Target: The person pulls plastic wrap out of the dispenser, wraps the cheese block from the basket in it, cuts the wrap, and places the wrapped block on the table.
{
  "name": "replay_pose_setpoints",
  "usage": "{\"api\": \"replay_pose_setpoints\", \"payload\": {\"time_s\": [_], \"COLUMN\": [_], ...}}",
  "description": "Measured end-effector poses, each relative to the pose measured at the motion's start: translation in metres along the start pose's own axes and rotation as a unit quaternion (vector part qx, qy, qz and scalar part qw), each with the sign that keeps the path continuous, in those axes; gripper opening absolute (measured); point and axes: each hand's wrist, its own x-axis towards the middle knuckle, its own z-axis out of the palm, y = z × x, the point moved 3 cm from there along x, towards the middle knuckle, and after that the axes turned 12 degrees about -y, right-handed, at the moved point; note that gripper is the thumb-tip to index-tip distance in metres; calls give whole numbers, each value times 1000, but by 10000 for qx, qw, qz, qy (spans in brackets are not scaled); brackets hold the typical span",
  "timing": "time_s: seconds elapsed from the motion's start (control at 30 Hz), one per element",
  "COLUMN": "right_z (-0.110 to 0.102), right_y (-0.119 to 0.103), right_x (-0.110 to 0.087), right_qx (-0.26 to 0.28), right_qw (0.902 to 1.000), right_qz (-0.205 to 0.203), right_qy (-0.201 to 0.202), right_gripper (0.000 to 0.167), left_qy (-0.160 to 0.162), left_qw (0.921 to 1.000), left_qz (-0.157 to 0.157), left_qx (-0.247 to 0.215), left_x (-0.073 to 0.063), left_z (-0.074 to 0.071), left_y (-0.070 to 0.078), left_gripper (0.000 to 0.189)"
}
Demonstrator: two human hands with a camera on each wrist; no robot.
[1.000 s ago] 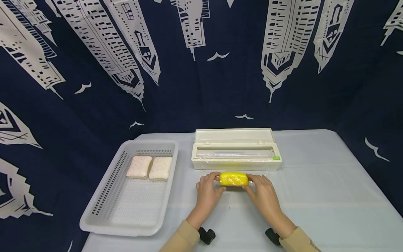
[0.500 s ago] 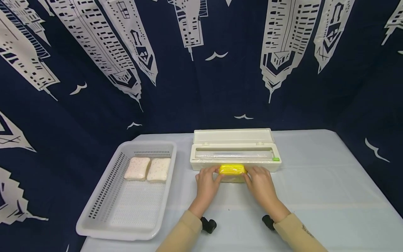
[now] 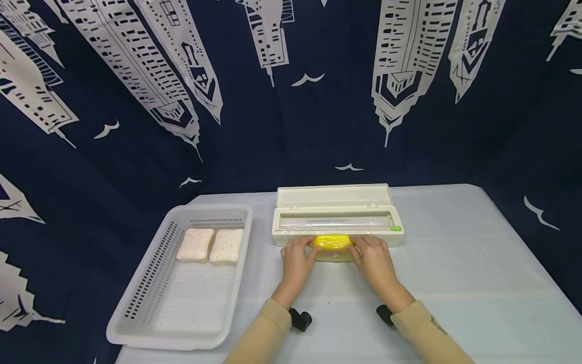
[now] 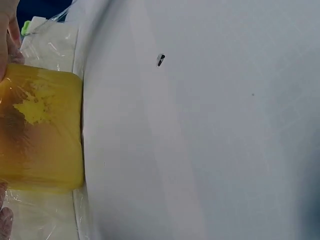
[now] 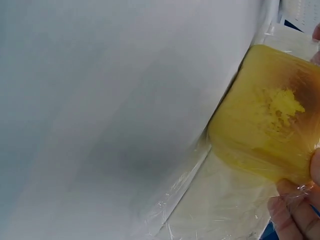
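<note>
Fingers of a right hand (image 5: 300, 210) grip the lower edge of a yellow block (image 5: 245, 117) at the frame's right, a brighter patch marking its face. Clear film (image 5: 172, 202) creases below it across a cream box (image 5: 220, 187), while fingertips of a left hand (image 5: 316, 34) edge in above and white table (image 5: 100, 125) fills the left.

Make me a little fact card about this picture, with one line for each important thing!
Left hand: holds the left end of the yellow block
Right hand: holds the block's right end
Wrapping: shiny clear film around the yellow block
Long box: cream, lid up, green piece near its right end
Basket: white, left of the box, holding two pale speckled blocks
Backdrop: dark blue, with white buildings
</note>
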Motion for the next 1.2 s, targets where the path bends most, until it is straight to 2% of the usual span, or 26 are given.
{"api": "replay_pose_setpoints", "payload": {"time_s": [0.23,0.43,0.67,0.97,1.1,1.2], "right_z": [-2,-3,-4,-7,-15,-25], "right_y": [2,3,6,10,16,25], "right_x": [-3,-9,-14,-16,-18,-18], "right_qx": [217,428,521,446,532,666], "right_qw": [9994,9975,9977,9979,9978,9961], "right_qz": [243,464,371,396,396,502], "right_qy": [-146,-319,-243,-242,-23,281], "right_gripper": [36,41,45,49,42,33], "left_qy": [-188,-387,-398,-413,-325,-164], "left_qw": [9994,9990,9991,9991,9994,9991], "left_qz": [-79,-116,-109,-82,88,380], "left_qx": [-296,-201,71,-23,-24,-101], "left_x": [-2,-8,-10,-11,-11,-11], "left_z": [-3,-5,-6,-4,-7,-11], "left_y": [0,1,3,5,9,16], "left_gripper": [40,55,62,63,61,54]}}
